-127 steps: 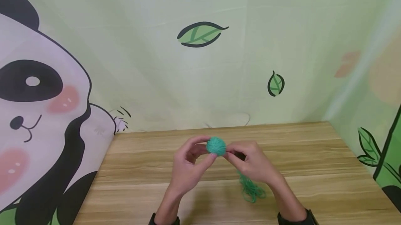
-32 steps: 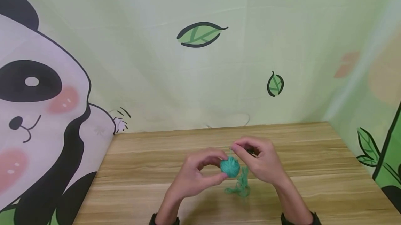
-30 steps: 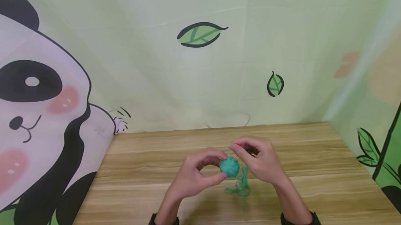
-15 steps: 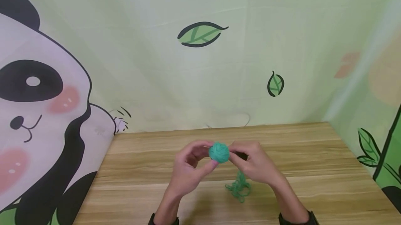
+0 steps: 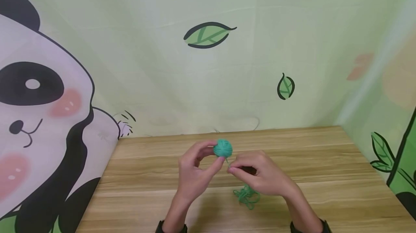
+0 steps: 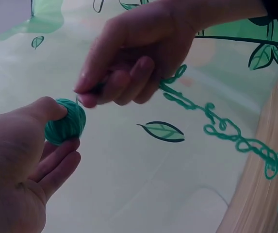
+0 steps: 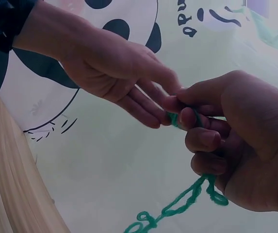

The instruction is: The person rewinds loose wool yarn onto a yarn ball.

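Observation:
A small ball of teal yarn is held up over the table between the thumb and fingers of my left hand. From its lower side a short taut strand runs to my right hand, which pinches it between thumb and forefinger. The right hand's other fingers curl in toward the palm. Below that hand, loose yarn trails down in loops in the left wrist view. Its tangled end lies toward the tabletop. In the right wrist view the right fingers mostly cover the ball.
The wood-grain table stretches out under both hands. Behind it hangs a pale green backdrop printed with leaves and a large panda. Dark sleeves end at the wrists.
Over the last second the ball has risen and shifted left in my left hand. My right hand has swung from above the ball to below its right side, still pinching the strand.

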A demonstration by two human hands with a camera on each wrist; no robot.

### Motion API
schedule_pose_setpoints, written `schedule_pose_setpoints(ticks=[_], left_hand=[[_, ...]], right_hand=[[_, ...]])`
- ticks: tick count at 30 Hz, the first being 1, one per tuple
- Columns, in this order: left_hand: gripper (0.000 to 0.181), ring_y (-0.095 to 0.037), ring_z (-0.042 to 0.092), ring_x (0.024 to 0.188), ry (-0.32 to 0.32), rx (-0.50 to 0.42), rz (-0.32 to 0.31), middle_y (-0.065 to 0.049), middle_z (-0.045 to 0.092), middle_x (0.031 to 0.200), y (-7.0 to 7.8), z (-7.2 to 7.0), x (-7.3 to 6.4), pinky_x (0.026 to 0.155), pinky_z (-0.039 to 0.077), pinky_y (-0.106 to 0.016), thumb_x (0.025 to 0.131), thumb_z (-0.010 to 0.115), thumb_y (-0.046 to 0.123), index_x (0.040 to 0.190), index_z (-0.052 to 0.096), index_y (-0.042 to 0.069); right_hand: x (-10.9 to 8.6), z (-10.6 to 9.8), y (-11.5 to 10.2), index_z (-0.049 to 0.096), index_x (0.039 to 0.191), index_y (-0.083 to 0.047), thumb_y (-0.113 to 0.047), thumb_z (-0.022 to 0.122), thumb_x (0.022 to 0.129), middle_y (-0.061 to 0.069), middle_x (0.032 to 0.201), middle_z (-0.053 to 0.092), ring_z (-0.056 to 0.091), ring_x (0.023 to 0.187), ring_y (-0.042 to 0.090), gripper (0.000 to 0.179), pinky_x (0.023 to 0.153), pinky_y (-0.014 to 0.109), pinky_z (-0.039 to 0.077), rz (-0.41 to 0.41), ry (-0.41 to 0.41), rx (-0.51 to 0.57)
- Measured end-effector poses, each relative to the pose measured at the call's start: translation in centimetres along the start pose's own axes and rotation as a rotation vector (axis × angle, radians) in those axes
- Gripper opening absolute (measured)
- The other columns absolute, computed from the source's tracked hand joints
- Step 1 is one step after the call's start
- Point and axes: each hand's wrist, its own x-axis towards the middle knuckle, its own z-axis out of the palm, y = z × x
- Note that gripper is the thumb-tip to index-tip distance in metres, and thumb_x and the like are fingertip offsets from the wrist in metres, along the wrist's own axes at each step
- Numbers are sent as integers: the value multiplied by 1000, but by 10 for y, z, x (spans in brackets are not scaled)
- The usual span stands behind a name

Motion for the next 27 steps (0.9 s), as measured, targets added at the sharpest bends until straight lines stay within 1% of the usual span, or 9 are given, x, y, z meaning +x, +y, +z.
schedule_pose_setpoints(ticks=[4,7,9,11,14,16,20,23,27], left_hand=[[40,-26,73,88,-26,54,42,-25,71,104,2,2,2,74,66,-42,74,78,-21,111,64,-15],[40,-25,72,87,-62,85,65,-24,71,103,2,2,2,73,67,-40,73,79,-20,110,65,-14],[40,-24,72,86,-97,97,68,-22,71,102,1,2,1,73,67,-39,73,80,-18,109,65,-12],[39,-23,73,85,-139,88,58,-21,72,102,0,2,0,75,67,-37,73,81,-17,108,66,-11],[36,-21,73,86,-212,37,30,-19,73,102,0,1,-1,76,66,-35,75,81,-15,108,66,-9],[36,-20,73,86,-262,-26,10,-19,73,102,1,1,-2,77,66,-34,76,80,-16,108,66,-9],[36,-21,72,90,-343,-156,-25,-21,72,105,4,0,-4,78,66,-36,78,79,-17,111,66,-10],[37,-23,71,94,-368,-235,-60,-24,71,108,6,-1,-5,80,65,-40,79,77,-18,113,65,-11],[36,-26,71,95,-365,-293,-88,-27,70,109,6,-2,-6,82,65,-43,80,76,-19,113,64,-13]], right_hand=[[0,-3,-5,76,92,-11,15,68,89,-3,68,58,46,56,3,27,46,14,41,-29,34,83],[0,-6,-8,76,94,-7,20,66,87,-1,68,59,44,54,5,29,42,14,38,-52,83,141],[-1,-8,-8,76,95,-3,22,65,85,1,68,60,43,52,6,30,39,16,36,-67,120,176],[-2,-9,-7,76,96,1,24,63,85,4,72,65,43,52,7,29,37,18,35,-79,154,213],[-4,-10,-5,74,95,7,25,61,85,11,78,70,46,53,9,25,34,22,34,-83,198,253],[-4,-11,-4,73,94,9,26,60,86,14,80,71,48,54,10,23,34,23,35,-68,227,254],[-5,-12,-2,73,91,7,26,61,84,15,78,71,49,54,10,24,34,24,35,-21,294,170],[-4,-11,-1,74,92,5,25,64,84,11,73,68,45,52,8,24,34,25,34,22,318,97],[-3,-9,4,76,94,-1,21,66,87,4,75,69,47,54,7,25,38,21,39,63,306,50]])
